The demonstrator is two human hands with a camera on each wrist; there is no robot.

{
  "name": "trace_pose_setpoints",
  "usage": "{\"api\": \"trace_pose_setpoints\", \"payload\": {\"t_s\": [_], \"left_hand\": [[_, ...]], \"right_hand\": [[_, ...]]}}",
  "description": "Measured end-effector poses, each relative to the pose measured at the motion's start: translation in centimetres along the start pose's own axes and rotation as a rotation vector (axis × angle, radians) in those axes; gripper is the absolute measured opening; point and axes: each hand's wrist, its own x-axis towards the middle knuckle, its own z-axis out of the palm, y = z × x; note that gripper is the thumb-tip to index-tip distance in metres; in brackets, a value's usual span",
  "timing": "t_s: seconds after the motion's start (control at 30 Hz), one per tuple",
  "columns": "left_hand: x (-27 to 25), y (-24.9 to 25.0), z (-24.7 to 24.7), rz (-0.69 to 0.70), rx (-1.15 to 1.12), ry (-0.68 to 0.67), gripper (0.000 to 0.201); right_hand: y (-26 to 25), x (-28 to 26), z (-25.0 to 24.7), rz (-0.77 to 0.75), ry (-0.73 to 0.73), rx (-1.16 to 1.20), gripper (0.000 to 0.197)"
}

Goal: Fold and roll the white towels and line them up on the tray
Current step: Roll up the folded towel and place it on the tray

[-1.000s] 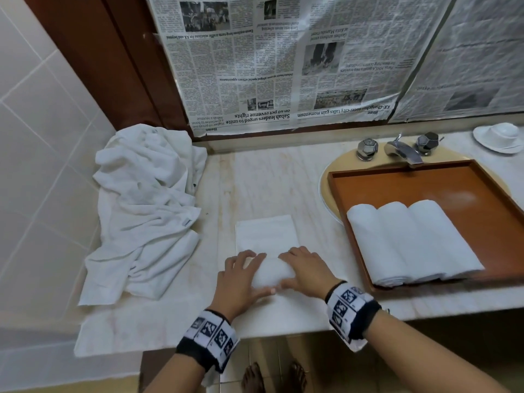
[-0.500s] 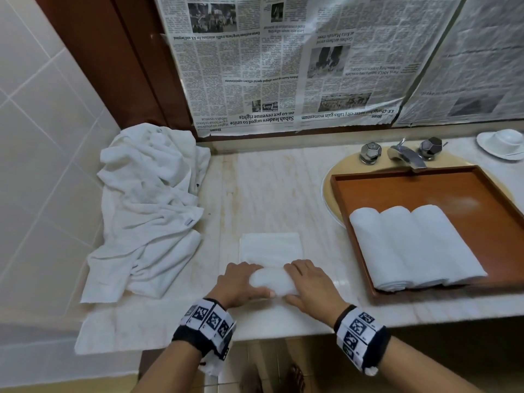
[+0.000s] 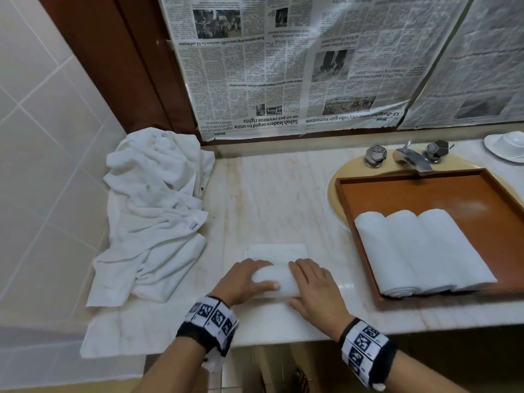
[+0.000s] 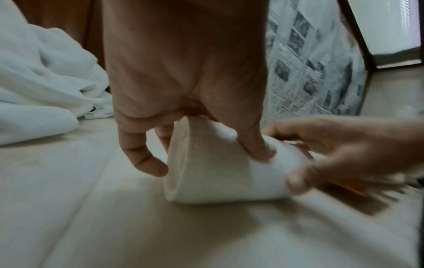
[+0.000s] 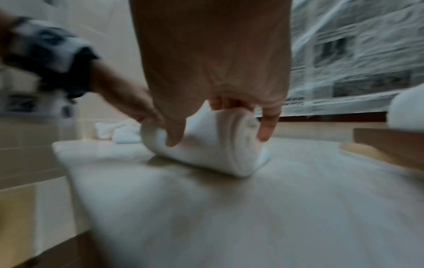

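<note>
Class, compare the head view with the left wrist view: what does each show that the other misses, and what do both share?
Head view only: the tray with three rolled towels, the tap and the flat, unrolled part of the towel. Left wrist view only: the roll's spiral end. Both: left hand, right hand gripping the half-rolled towel, and the loose towel pile.

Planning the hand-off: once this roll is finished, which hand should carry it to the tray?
Right, probably. The tray lies on the right hand's side, with bare floor beyond its three rolled towels. The left hand would reach across the roll.
</note>
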Motion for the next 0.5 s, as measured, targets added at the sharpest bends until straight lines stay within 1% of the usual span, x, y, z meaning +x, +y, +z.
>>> {"api": "trace_pose_setpoints", "payload": {"t_s": [0.03,0.1,0.2,0.23,0.3,0.37,0.4,0.43,0.5], "left_hand": [[0.3,0.2,-0.2,-0.01,0.004,-0.01,0.073],[0.4,0.7,-0.1,-0.019,0.103,0.039,0.072],[-1.1,1.4,1.1,0.044,0.305,0.191,0.075],[-1.6,1.5,1.6,0.058,0.343,0.209,0.078],[-2.2,1.6,2.3,0.038,0.385,0.178,0.084],[-2.4,1.7,2.3,0.0,0.401,0.102,0.088],[-2.2,1.8,1.9,-0.016,0.405,0.055,0.089],[-2.0,1.9,1.4,-0.025,0.407,0.007,0.09],[-1.2,2.3,0.2,-0.039,0.406,-0.082,0.092]], "right_hand": [[0.0,0.4,0.2,0.005,0.015,0.015,0.081],[0.7,2.0,-0.3,0.051,-0.026,0.092,0.074],[1.7,4.3,-2.1,0.12,-0.271,0.235,0.07],[1.9,4.8,-2.9,0.133,-0.349,0.282,0.068],[2.2,5.3,-4.2,0.145,-0.487,0.398,0.062],[2.1,5.0,-5.0,0.16,-0.6,0.471,0.06],[2.1,4.4,-5.0,0.173,-0.608,0.485,0.062],[1.9,3.7,-4.8,0.189,-0.571,0.488,0.065],[1.4,1.9,-4.2,0.205,-0.421,0.468,0.071]]}}
